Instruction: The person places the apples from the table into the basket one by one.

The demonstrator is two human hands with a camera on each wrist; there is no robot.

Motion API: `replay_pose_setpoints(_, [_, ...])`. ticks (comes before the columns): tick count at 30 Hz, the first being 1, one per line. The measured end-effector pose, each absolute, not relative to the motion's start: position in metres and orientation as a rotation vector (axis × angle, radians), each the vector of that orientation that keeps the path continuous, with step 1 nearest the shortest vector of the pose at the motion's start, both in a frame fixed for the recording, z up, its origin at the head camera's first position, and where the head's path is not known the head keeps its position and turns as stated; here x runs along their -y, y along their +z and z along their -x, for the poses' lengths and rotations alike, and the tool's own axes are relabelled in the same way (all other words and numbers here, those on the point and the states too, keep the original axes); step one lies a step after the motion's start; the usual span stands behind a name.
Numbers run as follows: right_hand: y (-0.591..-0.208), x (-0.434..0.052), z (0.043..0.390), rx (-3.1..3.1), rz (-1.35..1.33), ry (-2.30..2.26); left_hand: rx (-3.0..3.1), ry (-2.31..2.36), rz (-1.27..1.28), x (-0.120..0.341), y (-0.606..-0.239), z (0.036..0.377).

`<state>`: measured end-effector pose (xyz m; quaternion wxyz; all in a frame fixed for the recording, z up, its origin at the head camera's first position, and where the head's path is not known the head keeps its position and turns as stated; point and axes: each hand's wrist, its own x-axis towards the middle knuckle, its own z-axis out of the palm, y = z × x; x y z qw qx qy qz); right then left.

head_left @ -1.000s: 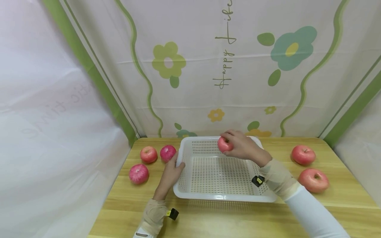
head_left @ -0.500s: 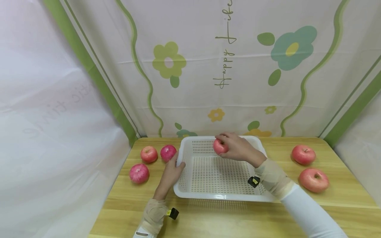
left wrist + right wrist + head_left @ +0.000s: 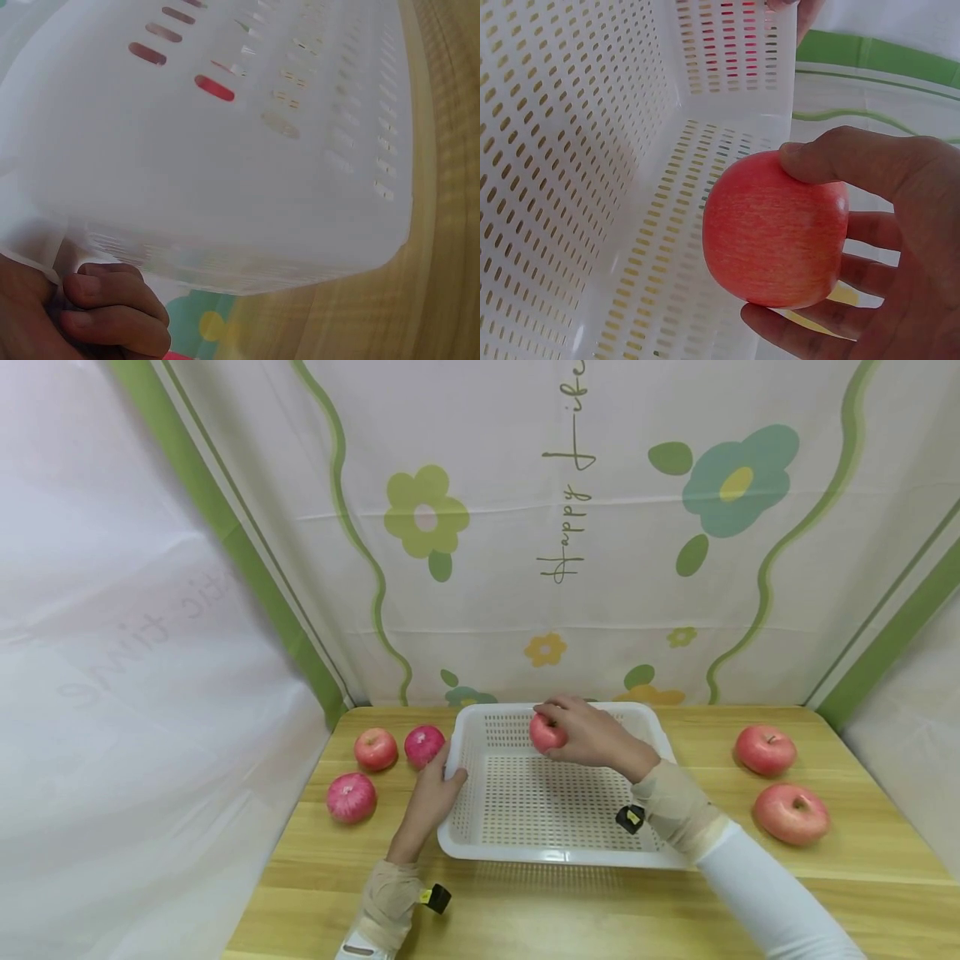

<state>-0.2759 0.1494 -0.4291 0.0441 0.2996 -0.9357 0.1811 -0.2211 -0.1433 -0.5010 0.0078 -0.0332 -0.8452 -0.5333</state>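
Note:
A white perforated plastic basket (image 3: 562, 857) stands on the wooden table, its inside bare in the head view. My left hand (image 3: 431, 793) grips its left rim, thumb on the inner side; in the left wrist view the curled fingers (image 3: 120, 311) show beside the basket's wall (image 3: 187, 165). My right hand (image 3: 592, 735) holds a red apple (image 3: 776, 229) over the back part of the basket. Thumb and fingers wrap round the apple from one side in the right wrist view.
Left of the basket lie a red apple (image 3: 376, 749) and two round pink striped fruits, one near (image 3: 351, 797) and one far (image 3: 423, 747). On the right are two larger apples, one behind (image 3: 765, 749) and one in front (image 3: 791, 813). A printed curtain (image 3: 487, 602) hangs behind the table.
My right hand has moved left and slightly down with the apple over the basket. The left hand has kept its grip on the rim, and the basket stays put.

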Motion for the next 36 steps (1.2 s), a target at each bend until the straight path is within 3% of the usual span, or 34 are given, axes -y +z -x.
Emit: replay_pose_setpoints(36, [-0.439,-0.116,0.284,2.909,-1.004,0.556,2.637,-1.667,0.098,0.143,-0.500,0.221])
